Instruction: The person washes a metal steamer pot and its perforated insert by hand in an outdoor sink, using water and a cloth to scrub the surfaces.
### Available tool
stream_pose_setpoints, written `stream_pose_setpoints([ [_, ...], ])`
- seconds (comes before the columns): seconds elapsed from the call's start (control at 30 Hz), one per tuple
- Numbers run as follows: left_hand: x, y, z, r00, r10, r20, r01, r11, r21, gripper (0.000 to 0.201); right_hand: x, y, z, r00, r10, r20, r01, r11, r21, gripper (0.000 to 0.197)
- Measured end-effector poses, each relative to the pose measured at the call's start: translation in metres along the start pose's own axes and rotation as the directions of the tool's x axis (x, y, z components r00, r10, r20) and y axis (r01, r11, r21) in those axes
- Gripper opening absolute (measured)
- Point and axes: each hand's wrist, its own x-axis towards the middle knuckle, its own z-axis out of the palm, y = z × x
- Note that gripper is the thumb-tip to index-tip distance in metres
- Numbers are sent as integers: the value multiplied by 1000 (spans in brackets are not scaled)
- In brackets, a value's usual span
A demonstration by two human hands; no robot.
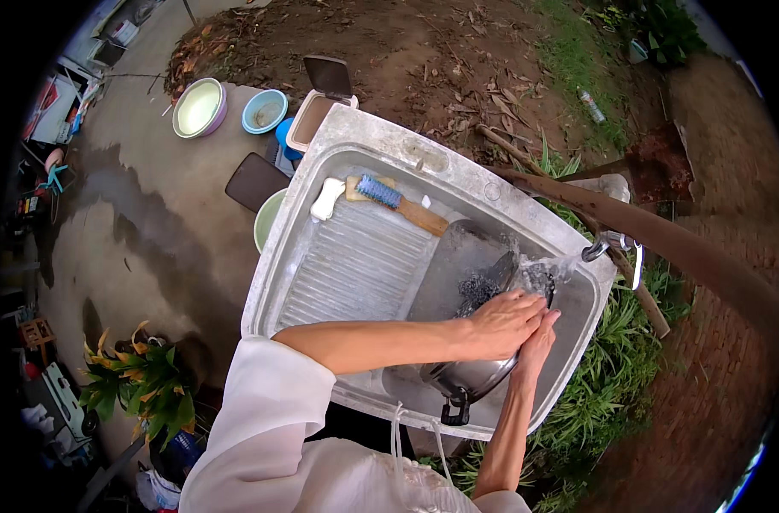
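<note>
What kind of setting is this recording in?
Likely an outdoor washing spot in a yard: a metal sink with a ribbed washboard stands on wet concrete beside bare soil, a tap runs over a steel pot, and plastic basins sit on the ground.

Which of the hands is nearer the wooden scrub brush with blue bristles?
Left. The left hand lies over the metal pot in the sink basin, down and right of the scrub brush. The right hand is pressed against the pot's far side, farther away.
</note>
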Motion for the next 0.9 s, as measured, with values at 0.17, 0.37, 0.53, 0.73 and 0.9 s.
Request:
stream_pose_setpoints([
  [0.17,43,-82,-16,691,-457,560,607,788,-106,59,-25,40,7,945,-199,260,297,855,-424,58],
  [0.37,-11,-2,5,995,66,-80,-63,997,34,50,-19,9,-2,993,7,119,0,998,-59,59],
  [0.53,50,-82,-11,823,-416,387,481,873,-85,21,-31,27,-4,969,-55,240,142,920,-365,58],
  [0.73,36,-108,-14,850,-449,274,488,868,-92,21,-46,14,-19,933,-5,361,104,962,-253,39],
  [0.9,31,-91,-13,865,-501,38,474,789,-391,8,-34,18,-36,933,46,356,9,988,-152,25],
])
